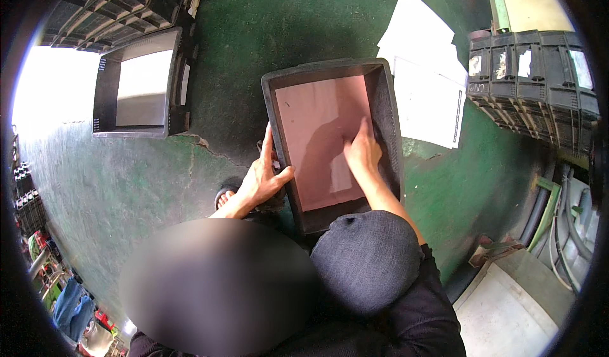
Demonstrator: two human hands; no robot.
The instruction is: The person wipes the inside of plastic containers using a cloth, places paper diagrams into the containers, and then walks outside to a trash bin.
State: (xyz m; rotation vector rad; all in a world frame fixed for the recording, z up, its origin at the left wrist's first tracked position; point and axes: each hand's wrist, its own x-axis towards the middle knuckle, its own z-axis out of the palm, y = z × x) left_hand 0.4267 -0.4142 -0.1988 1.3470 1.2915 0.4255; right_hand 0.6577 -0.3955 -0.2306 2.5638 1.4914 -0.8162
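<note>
A black plastic crate (297,220) is in front of me, slightly tilted, its bottom covered by a pinkish-brown sheet (311,128). My left hand (261,178) grips the crate's left wall, thumb over the rim and fingers along the outside. Inside the crate, my right hand (363,152) rests on the right part of the sheet. Its index finger is stretched out and its thumb stands apart; the other fingers are partly hidden. I see nothing held in it. My knee in dark grey cloth (371,262) is just below the crate's near edge.
Several white paper sheets (428,97) lie overlapping on the green floor (254,20) right of the crate. Another black crate (170,84) stands on its side at left, below stacked crates (120,5). More black crates (536,71) line the right. Pipes (580,220) run beside a pale panel (507,303).
</note>
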